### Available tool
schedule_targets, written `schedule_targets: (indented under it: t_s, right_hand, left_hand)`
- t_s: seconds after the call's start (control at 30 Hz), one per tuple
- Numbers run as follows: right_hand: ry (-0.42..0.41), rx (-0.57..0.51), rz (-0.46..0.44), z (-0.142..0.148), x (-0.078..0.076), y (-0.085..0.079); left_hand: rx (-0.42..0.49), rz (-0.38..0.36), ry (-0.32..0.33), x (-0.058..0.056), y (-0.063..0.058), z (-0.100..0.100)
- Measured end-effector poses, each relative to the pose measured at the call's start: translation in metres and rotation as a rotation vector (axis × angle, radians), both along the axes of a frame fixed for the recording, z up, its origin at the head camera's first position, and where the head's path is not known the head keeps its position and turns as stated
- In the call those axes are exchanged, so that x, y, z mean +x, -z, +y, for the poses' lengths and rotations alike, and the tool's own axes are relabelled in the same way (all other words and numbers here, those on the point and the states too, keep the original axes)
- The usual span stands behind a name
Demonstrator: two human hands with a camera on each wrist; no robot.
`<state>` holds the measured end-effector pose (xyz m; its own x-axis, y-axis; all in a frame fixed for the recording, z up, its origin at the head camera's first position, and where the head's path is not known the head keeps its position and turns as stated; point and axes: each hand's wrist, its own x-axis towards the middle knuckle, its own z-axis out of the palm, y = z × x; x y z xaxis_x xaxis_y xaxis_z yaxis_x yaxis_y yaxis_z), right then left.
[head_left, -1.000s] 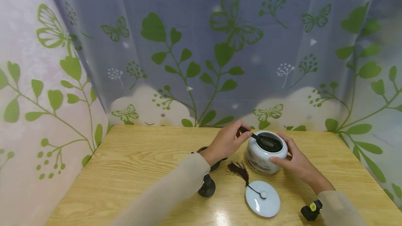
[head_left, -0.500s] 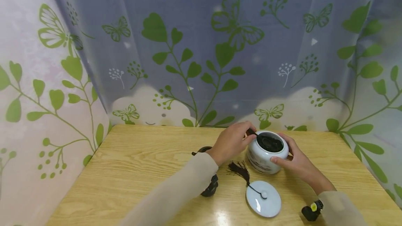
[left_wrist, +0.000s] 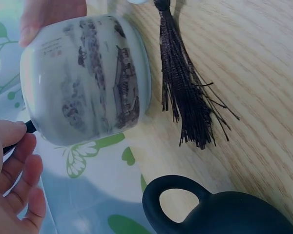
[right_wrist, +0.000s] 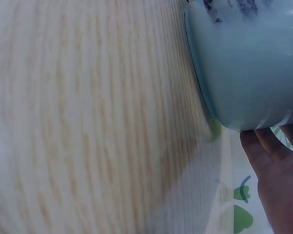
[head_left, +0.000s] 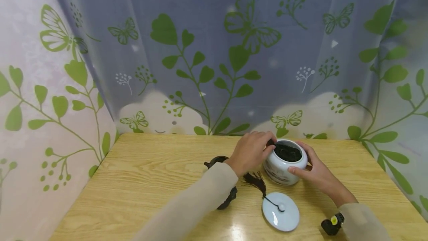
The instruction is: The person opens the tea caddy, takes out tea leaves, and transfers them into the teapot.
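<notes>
A white porcelain jar with a grey landscape print stands on the table, its mouth uncovered and dark loose contents inside. My right hand grips the jar's right side, thumb at the front; in the right wrist view its fingers touch the jar wall. At the jar's left rim my left hand pinches the black handle of a scoop between thumb and fingers. The scoop's head is down in the jar, out of sight among the dark contents.
The jar's pale round lid lies in front of it, with a dark brown tassel corded to its knob. A black pot with a loop handle sits left of the jar, partly behind the left sleeve. A patterned curtain hangs behind.
My left hand has moved right and closer to the rim, and the scoop's head has sunk from view into the dark contents. The right hand and jar stay nearly still.
</notes>
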<state>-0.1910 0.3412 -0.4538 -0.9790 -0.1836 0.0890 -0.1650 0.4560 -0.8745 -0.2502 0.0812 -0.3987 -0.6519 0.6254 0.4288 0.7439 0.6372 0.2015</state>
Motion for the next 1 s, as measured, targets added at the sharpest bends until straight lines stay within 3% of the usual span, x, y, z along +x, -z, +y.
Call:
schedule_targets:
  t_s: [0.5, 0.6, 0.83, 1.0]
  right_hand:
    - [0.000, -0.002, -0.007, 0.000, -0.001, 0.001]
    - [-0.005, -0.003, -0.010, 0.000, -0.001, 0.000]
    - [-0.010, -0.013, -0.014, 0.000, -0.002, 0.001]
    - [-0.003, -0.012, -0.019, 0.000, -0.001, 0.001]
  left_hand:
    - [-0.090, 0.011, -0.015, 0.000, -0.002, 0.013]
    - [-0.094, -0.062, -0.003, 0.001, -0.006, 0.016]
    - [0.005, -0.270, 0.051, 0.005, -0.008, 0.020]
    - [0.169, -0.465, 0.031, 0.005, -0.003, 0.015]
